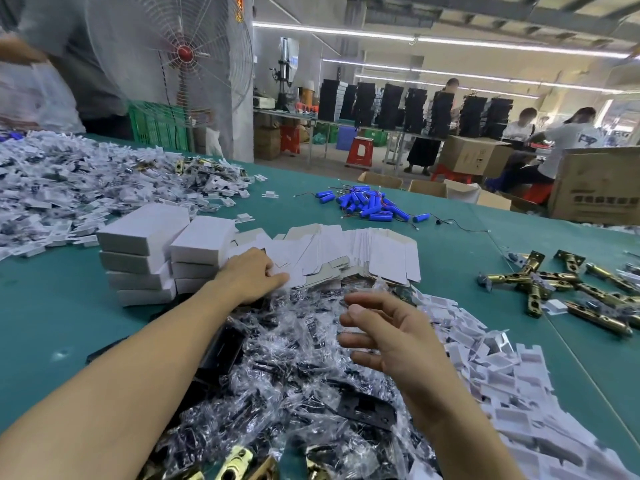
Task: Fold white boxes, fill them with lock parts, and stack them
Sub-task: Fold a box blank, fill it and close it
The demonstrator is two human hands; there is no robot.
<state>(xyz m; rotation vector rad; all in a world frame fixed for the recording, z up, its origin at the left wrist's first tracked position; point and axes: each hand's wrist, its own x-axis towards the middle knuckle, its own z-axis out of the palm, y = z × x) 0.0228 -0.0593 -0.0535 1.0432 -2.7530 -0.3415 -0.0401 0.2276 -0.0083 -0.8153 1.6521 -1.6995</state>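
Observation:
Two stacks of folded white boxes (162,258) stand on the green table (52,320), left of centre. A fanned row of flat white box blanks (349,254) lies to their right. My left hand (251,275) rests on the left end of that row, thumb and fingers pinching the edge of a flat blank. My right hand (384,334) hovers empty with relaxed fingers above a heap of lock parts in clear plastic bags (294,362). Brass latch bolts (239,462) lie at the bottom edge.
Small white card inserts are heaped at the right (502,368) and far left (69,181). Brass latches (568,285) lie at the right, blue battery cells (367,202) at the table's back. A person stands at far left; a fan (183,53) behind.

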